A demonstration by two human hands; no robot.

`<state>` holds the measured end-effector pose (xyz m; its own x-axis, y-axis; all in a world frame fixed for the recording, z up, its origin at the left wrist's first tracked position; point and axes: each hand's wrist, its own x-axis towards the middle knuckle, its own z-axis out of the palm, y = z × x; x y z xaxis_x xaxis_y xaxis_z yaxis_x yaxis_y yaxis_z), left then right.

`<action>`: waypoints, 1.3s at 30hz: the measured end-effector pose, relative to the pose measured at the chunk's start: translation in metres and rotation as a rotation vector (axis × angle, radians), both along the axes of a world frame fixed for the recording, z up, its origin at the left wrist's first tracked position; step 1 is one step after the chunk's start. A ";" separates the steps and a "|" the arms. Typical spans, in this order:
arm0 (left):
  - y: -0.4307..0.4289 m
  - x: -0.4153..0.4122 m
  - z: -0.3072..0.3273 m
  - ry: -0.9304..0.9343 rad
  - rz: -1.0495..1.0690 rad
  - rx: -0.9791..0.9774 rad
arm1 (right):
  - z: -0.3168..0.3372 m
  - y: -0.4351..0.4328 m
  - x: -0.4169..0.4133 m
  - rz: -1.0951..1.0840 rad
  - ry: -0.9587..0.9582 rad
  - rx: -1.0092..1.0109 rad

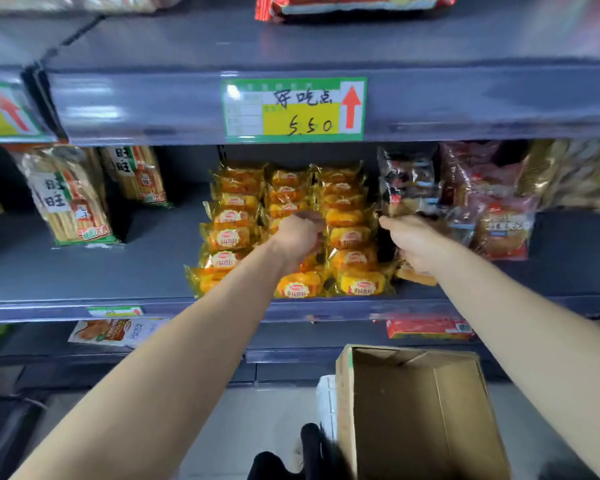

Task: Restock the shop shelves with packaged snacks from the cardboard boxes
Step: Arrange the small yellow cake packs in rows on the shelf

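Note:
Three rows of yellow bread packs [352, 237] lie on the grey middle shelf [84, 268]. My left hand [298, 237] reaches into the middle row, with its fingers curled down over a yellow pack there. Just right of the rows, my right hand [413, 244] is closed on a clear-wrapped brownish pack [417, 276], whose lower edge shows under the palm. An open cardboard box [420, 410] stands on the floor below my right arm, and I see nothing inside it.
Two tall cracker bags [70, 202] lean at the shelf's left. Dark and red bread packs [499, 220] crowd the right. A price label [293, 109] reading 5.50 hangs on the shelf edge above. Flat packs [115, 330] lie on the lower shelf.

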<state>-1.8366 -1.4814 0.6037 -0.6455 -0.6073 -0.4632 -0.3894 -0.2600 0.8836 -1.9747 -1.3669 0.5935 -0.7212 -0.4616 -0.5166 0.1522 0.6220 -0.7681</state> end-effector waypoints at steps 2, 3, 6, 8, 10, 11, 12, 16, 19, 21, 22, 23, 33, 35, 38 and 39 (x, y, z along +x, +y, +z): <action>0.011 -0.014 -0.005 -0.071 -0.122 -0.019 | -0.005 0.008 -0.002 -0.027 -0.082 -0.034; 0.015 -0.019 -0.007 -0.127 -0.187 -0.092 | -0.007 0.010 -0.003 -0.031 -0.105 -0.047; 0.022 -0.024 -0.009 -0.297 -0.396 -0.398 | -0.011 0.013 -0.002 -0.020 -0.101 -0.051; 0.023 -0.024 -0.008 -0.337 -0.467 -0.485 | -0.014 0.013 -0.001 -0.032 -0.099 -0.062; 0.022 -0.025 -0.008 -0.372 -0.521 -0.563 | -0.018 0.011 0.001 -0.045 -0.119 -0.069; 0.021 -0.024 -0.007 -0.387 -0.544 -0.592 | -0.019 0.010 0.002 -0.047 -0.128 -0.067; 0.020 -0.024 -0.008 -0.393 -0.547 -0.602 | -0.020 0.008 0.003 -0.046 -0.137 -0.069; 0.011 -0.022 -0.013 -0.375 -0.485 -0.517 | -0.020 0.002 0.004 -0.070 -0.217 -0.137; 0.007 -0.022 -0.014 -0.354 -0.460 -0.482 | -0.018 0.003 0.002 -0.071 -0.231 -0.150; 0.006 -0.022 -0.015 -0.321 -0.408 -0.470 | -0.018 0.006 -0.002 -0.063 -0.218 -0.156; 0.005 -0.023 -0.014 -0.300 -0.380 -0.471 | -0.016 0.008 -0.002 -0.059 -0.203 -0.165; 0.006 -0.024 -0.013 -0.276 -0.355 -0.477 | -0.014 0.010 -0.001 -0.061 -0.173 -0.182; 0.053 -0.079 0.003 -0.020 -0.235 -0.125 | 0.023 0.087 -0.050 -0.462 0.377 -0.271; 0.068 -0.091 0.002 -0.011 -0.217 -0.072 | 0.008 0.100 -0.059 -0.471 0.194 -0.176; 0.089 -0.106 0.000 -0.043 -0.211 -0.042 | -0.014 0.111 -0.069 -0.385 -0.119 -0.173; 0.094 -0.110 -0.002 -0.055 -0.189 -0.020 | -0.015 0.110 -0.070 -0.371 -0.196 -0.223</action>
